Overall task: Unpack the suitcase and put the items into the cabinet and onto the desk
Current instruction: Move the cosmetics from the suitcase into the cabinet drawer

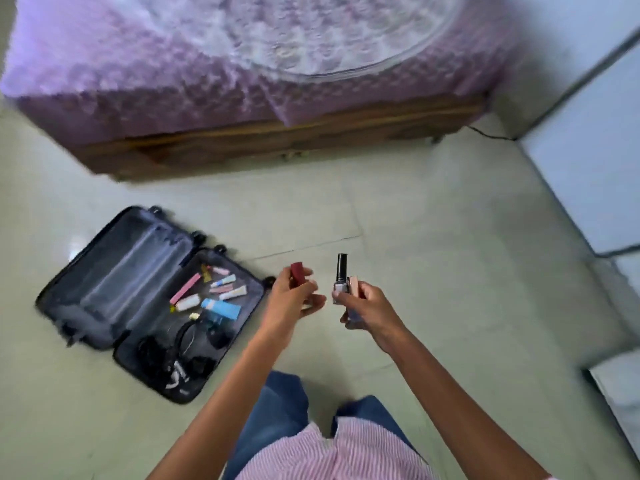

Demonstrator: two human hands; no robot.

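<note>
My right hand (367,306) is curled round a little bottle (341,278) and a small pink stick (354,285) beside it. I think the bottle is glass, so it is light but could break if it falls on the hard floor (450,220). It looks smooth and may slip. The best place to hold it is low down on its fat part, as I do now, not by the thin cap.

My left hand (294,299) pinches a small red tube (298,273) near its bottom end. It looks light and hard, and easy to drop.

The bottle has a tall black cap and a pale, shiny body. The red tube is short and dark red. Both are up in the air in front of me, close together but not touching.

The suitcase (114,282) lies open on the floor to my left, near the bed (207,81). More small tubes, like a blue one (221,308), and some black cords (162,348) are in its right half. I cannot see the counter.
</note>
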